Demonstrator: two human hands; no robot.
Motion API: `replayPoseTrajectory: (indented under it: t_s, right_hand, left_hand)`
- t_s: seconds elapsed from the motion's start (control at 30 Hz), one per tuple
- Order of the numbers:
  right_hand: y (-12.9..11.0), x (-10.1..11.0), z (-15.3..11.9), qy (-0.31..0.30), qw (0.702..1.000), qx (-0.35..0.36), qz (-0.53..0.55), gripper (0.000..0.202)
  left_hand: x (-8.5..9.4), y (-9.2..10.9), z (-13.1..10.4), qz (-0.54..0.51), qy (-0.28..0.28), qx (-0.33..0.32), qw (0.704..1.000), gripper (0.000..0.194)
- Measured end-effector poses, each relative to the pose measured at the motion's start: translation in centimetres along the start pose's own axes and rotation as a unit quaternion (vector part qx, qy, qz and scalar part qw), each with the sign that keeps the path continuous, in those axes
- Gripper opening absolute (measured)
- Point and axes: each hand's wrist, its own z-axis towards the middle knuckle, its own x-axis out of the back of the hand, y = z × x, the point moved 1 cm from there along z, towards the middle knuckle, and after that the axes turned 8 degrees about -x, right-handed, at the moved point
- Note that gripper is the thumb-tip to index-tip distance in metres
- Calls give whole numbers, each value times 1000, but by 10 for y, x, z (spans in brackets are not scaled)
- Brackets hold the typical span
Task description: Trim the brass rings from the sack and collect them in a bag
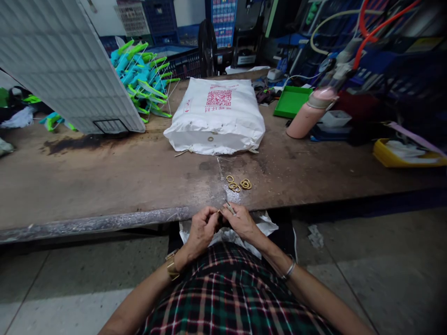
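Note:
My left hand and my right hand meet at the table's front edge. The left thumb and forefinger pinch a small yellowish ring, seen only in part. The right fingers are closed around a small thin tool whose dark tip points up and left. Several brass-coloured rings lie on the table just beyond my hands. Farther back sits a white sack with red print, and one ring rests against its front side. White cloth or plastic shows under my hands.
On the wooden table, a grey corrugated panel leans at left beside green and blue plastic parts. At right are a green tray, a pink bottle, a yellow tray and hanging red hoses.

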Motion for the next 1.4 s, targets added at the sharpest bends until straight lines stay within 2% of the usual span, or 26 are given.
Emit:
replayPoseTrajectory:
  t_s: [0.07,0.13,0.47,0.57,0.63,0.73,0.83,0.93,1.1,1.23,1.33,1.4]
  right_hand:
    - [0,-1,-1,4,1000,-10,-7,31]
    - [-1,-1,-2,4,1000,-15,-8,31]
    - [2,-6,-1,-39,993,-55,92,24]
    - [2,-4,-1,-22,995,-55,83,22]
    - [1,-2,-2,2,999,-34,32,22]
    - [0,-2,-7,12,994,21,-110,21]
    - [1,-5,-11,-7,966,59,-250,14]
    - [2,-6,-13,-20,939,65,-336,18]
    - [-11,-5,-15,-39,905,26,-422,23]
    - [-22,-6,-20,-31,888,-16,-458,26]
    - [-21,-4,-19,-5,886,-17,-463,25]
    - [-19,4,-14,33,884,-26,-466,25]
  left_hand:
    - [0,0,-1,-75,-28,76,994,26]
    - [0,-1,-1,-130,-52,115,983,30]
    - [4,-7,-4,-238,-72,135,959,33]
    - [4,-5,-6,-239,-65,131,960,33]
    - [3,-3,-7,-232,-55,131,962,34]
    - [3,0,-7,-211,-34,134,968,36]
    - [3,2,-7,-188,-21,135,973,37]
    - [2,3,-7,-163,-14,128,978,37]
    - [2,5,-9,-135,-13,102,985,36]
    - [4,4,-11,-155,-38,87,983,35]
    - [7,9,-16,-184,-61,69,979,32]
    - [9,16,-20,-193,-89,60,975,30]
